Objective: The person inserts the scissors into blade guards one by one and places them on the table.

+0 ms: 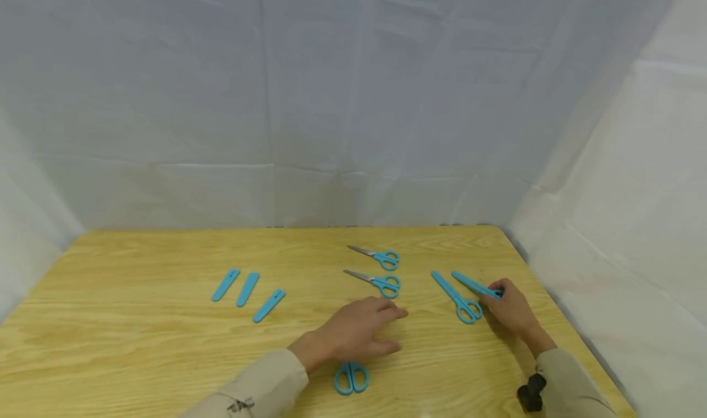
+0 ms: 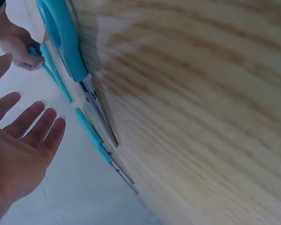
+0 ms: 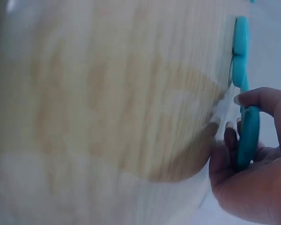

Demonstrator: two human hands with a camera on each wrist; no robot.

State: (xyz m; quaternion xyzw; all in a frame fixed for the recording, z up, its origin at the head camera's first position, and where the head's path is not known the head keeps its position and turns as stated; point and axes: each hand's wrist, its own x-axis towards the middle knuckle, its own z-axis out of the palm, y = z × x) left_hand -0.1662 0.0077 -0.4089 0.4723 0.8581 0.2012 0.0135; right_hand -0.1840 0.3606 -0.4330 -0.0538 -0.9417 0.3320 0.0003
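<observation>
At the right of the table, my right hand [image 1: 510, 310] grips the handle loops of blue scissors [image 1: 468, 282] whose blades are inside a blue cover. In the right wrist view the thumb and fingers curl about one handle loop [image 3: 248, 136]. Another covered pair of scissors [image 1: 466, 311] lies just left of it. My left hand [image 1: 361, 331] hovers over the middle of the table with its fingers spread and nothing held. Below it lie scissors with blue handles [image 1: 351, 379]; the hand hides their blades in the head view, but the left wrist view shows bare blades [image 2: 99, 110].
Two more bare-bladed scissors, a far pair [image 1: 386, 259] and a nearer pair [image 1: 388, 285], lie beyond the left hand. Three blue blade covers, the left [image 1: 225, 285], middle [image 1: 247, 290] and right [image 1: 269, 305], lie on the left of the wooden table [image 1: 138, 344]. White sheeting [image 1: 309, 99] surrounds it.
</observation>
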